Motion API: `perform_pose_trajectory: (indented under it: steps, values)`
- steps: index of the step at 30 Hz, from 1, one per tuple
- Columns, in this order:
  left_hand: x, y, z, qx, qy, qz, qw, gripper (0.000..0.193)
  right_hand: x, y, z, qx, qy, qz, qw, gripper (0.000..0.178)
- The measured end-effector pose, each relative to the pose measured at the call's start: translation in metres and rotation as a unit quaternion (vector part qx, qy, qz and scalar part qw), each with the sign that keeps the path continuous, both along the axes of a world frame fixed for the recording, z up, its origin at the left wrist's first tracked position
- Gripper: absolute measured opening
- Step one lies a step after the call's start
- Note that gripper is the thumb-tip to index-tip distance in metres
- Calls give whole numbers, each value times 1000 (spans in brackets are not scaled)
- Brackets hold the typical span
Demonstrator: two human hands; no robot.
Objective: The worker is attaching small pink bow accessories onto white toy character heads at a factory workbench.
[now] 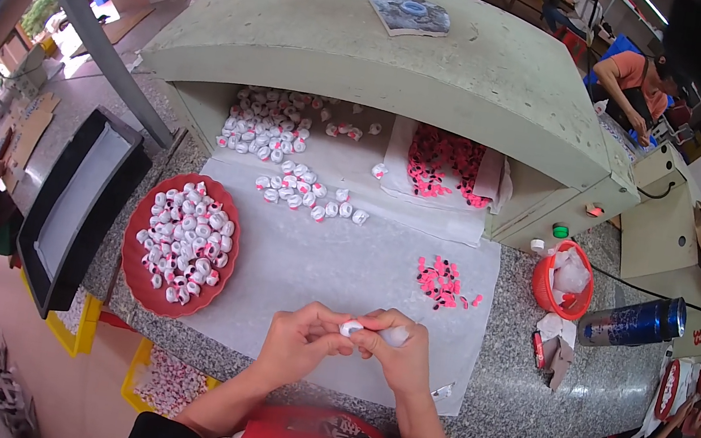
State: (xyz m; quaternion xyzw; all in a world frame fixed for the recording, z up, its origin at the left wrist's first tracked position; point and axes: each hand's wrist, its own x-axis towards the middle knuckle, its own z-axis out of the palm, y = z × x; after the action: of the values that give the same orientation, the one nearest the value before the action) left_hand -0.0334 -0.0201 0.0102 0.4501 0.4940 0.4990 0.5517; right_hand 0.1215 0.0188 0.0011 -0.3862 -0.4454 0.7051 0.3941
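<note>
Above the near part of a white sheet [317, 259], my left hand [294, 342] and my right hand [403, 363] meet fingertip to fingertip. Both are closed on a small round white piece [350, 328] with a dark spot. Something whitish and translucent [395, 335] shows at my right fingers; I cannot tell what it is. Beyond my right hand lies a loose pile of small pink and black pieces [442, 283]. To the left stands a scalloped red bowl [132, 263], heaped with white, pink-marked round pieces [189, 236].
A grey metal hood [374, 59] stands over more white pieces [270, 121] and pink pieces [445, 161]. A black tray [45, 264] is at the left. On the right are an orange basket [542, 288] and a blue can [625, 325]. Co-workers sit nearby.
</note>
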Motion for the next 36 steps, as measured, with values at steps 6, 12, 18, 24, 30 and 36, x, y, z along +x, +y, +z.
perform_pose_trajectory:
  steps: [6, 12, 18, 24, 30, 36]
  values:
    - [-63, 5, -19, 64, 243, 188, 949, 22, -44, 5, -8, 16, -103, -16, 994, 19]
    - [-109, 62, -14, 139, 551, 298, 766, 23, -28, 8, -13, 68, -166, -33, 983, 25]
    - [-75, 132, -61, 115, 611, 189, 760, 18, -7, -11, -7, 130, -184, -61, 972, 32]
    - [-67, 111, -65, 164, 570, 182, 784, 25, 20, -11, -4, 133, -182, -100, 969, 33]
    - [-15, 44, -8, -73, -251, 7, 965, 33, 20, -10, 39, 79, -28, -186, 979, 30]
    - [18, 26, 22, -48, -288, 5, 956, 32, 34, -33, 61, 251, -151, -245, 924, 25]
